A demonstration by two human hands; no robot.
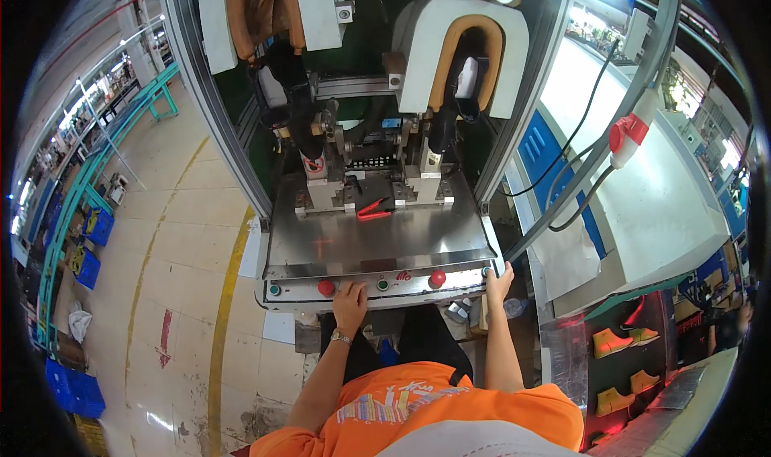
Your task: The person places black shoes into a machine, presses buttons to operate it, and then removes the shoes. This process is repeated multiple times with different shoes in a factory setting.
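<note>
Below, both hands rest flat, grasping nothing: left hand point(350, 298) on the control panel point(377, 284), right hand point(499, 283) at its corner.

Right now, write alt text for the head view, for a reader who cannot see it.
Seen from above, a person in an orange shirt rests the left hand and right hand on the button panel of a shoe-pressing machine. Two black shoes sit in padded clamps above its steel plate, and red pliers lie on the plate.
</note>
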